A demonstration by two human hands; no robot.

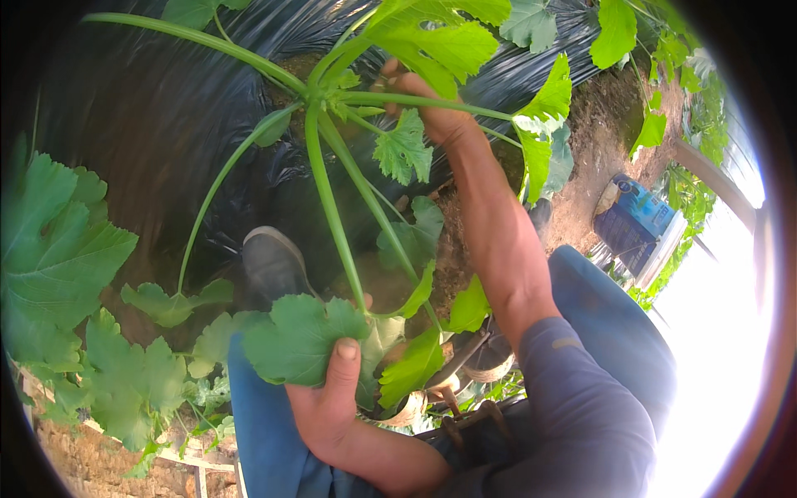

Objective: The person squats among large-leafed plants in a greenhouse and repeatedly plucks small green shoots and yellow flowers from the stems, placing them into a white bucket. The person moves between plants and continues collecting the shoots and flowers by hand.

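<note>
A zucchini-type squash plant (317, 99) stands before me, its long green leaf stalks spreading from one crown. My left hand (330, 398) grips a broad lobed leaf (305, 342) near its stalk, with the thumb on top and the fingers mostly hidden beneath. My right hand (429, 106) reaches in beside the crown, close to the ground. A stalk and a bright leaf (445, 43) cover part of its fingers, so whether they hold anything is hidden. Near the crown, a small jagged leaf (405, 146) hangs just left of my right wrist.
Black plastic mulch film (205, 124) covers the bed. A blue plastic bucket with printed writing (638, 224) lies tilted on bare soil (591, 137) at the right. Larger squash leaves (62, 249) crowd the left. My dark shoe (271, 261) rests below the plant.
</note>
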